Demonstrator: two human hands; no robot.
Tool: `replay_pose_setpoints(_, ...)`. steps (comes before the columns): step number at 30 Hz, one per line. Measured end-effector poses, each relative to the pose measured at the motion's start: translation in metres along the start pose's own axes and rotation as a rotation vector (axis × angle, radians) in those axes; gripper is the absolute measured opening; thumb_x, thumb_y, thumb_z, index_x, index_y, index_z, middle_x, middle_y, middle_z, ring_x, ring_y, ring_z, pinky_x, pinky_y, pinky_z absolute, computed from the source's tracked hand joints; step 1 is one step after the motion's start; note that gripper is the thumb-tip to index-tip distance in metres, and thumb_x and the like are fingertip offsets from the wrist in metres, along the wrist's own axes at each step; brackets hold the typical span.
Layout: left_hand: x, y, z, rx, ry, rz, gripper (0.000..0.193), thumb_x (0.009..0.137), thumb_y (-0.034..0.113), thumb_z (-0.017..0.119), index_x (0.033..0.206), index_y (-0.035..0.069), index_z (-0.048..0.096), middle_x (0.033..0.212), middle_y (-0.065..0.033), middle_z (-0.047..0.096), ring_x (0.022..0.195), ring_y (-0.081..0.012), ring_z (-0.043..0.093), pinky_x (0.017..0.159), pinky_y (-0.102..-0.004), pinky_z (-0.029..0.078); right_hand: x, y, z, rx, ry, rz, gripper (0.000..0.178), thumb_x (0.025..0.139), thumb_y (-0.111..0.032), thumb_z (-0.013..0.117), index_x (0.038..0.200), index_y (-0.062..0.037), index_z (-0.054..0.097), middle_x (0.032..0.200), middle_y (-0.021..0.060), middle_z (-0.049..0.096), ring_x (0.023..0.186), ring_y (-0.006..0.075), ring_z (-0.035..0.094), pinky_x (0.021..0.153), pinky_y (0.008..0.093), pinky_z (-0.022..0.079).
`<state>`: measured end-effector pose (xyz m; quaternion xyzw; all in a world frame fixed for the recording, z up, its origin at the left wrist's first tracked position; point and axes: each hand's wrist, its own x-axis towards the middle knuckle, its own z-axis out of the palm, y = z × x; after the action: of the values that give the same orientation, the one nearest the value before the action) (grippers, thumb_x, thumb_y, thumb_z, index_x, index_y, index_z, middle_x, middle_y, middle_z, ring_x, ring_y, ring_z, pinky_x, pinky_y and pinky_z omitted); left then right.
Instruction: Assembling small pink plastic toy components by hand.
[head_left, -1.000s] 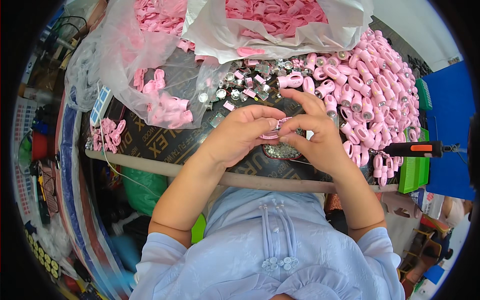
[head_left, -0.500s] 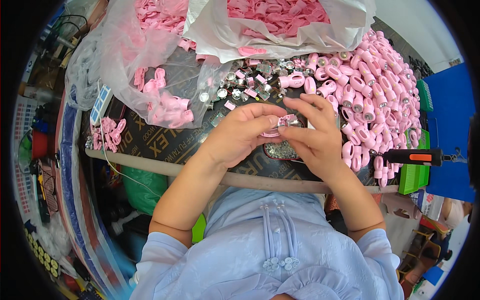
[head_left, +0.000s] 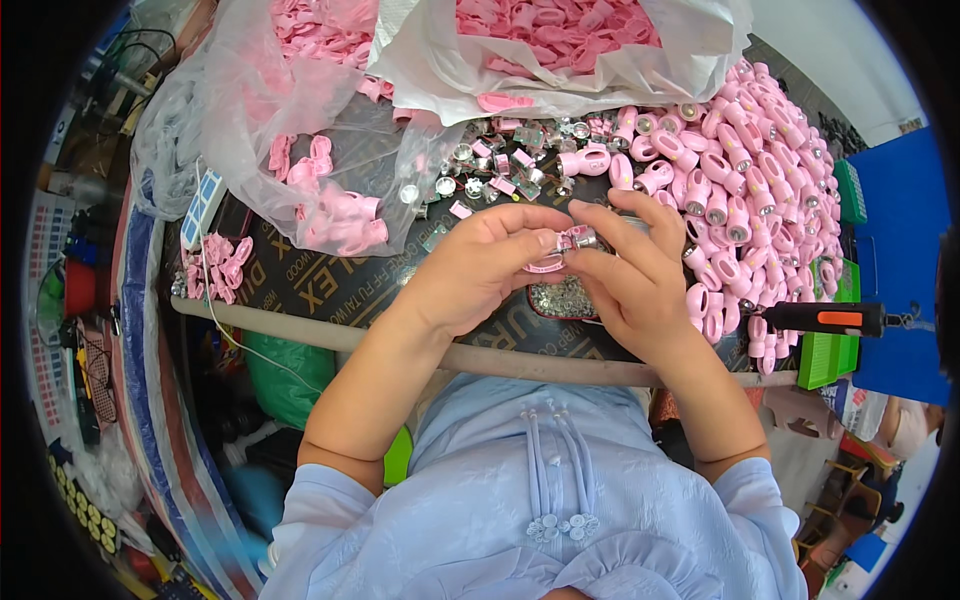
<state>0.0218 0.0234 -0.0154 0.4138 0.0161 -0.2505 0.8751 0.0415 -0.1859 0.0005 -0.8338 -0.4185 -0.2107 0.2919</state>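
Over the near part of the table, my left hand (head_left: pixel 478 268) pinches a pink plastic torch shell (head_left: pixel 545 264) between thumb and fingers. The fingertips of my right hand (head_left: pixel 635 278) close on a small silver lamp head (head_left: pixel 586 238) that sits at the shell's end. My fingers hide part of both pieces. Just beneath them lies a small red-rimmed tin (head_left: pixel 565 302) of tiny metal bits, too small to name. Beyond my hands, loose lamp parts (head_left: pixel 500 165) in silver and pink are scattered on the dark tabletop (head_left: pixel 330 290).
Assembled pink torches (head_left: pixel 750 170) heap up at the right. A black and orange power screwdriver (head_left: pixel 828 317) hangs beside a green tray (head_left: pixel 832 350). Bags of pink shells, one white (head_left: pixel 415 70) and one clear (head_left: pixel 235 110), stand at the back. A white power strip (head_left: pixel 203 208) lies left.
My right hand's fingers have shifted slightly around the lamp head. My left hand keeps its hold on the shell, nearly still.
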Motion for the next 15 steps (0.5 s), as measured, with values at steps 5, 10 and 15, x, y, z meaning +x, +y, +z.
replay_pose_setpoints(5,0.002,-0.001,-0.001,0.042,-0.013,-0.017,0.029,0.099,0.013,0.058,0.124,-0.004,0.057,0.115,-0.0129,0.066,0.105,-0.0214,0.067,0.094,-0.0349,0.054,0.006,0.000,0.000,0.134,-0.036,0.073,0.014,0.076,-0.010,0.074,0.089,-0.0097,0.069,0.127,0.0076,0.064,0.119,0.0334,0.052,0.094,0.0469,0.038)
replay_pose_setpoints(10,0.001,0.001,0.001,0.067,0.006,-0.018,0.029,0.099,0.012,0.058,0.124,-0.003,0.057,0.117,-0.0117,0.065,0.105,-0.0191,0.065,0.094,-0.0340,0.054,0.013,-0.006,-0.007,-0.063,-0.080,-0.055,0.010,0.078,-0.011,0.069,0.088,-0.0087,0.069,0.128,0.0075,0.064,0.118,0.0328,0.053,0.091,0.0451,0.038)
replay_pose_setpoints(15,-0.001,0.001,-0.002,0.055,0.023,0.019,0.030,0.100,0.014,0.058,0.126,-0.002,0.057,0.118,-0.0099,0.065,0.105,-0.0171,0.065,0.093,-0.0325,0.054,0.004,-0.006,-0.005,-0.144,-0.020,-0.133,0.015,0.078,-0.012,0.068,0.092,-0.0097,0.072,0.128,0.0070,0.065,0.116,0.0326,0.054,0.088,0.0440,0.038)
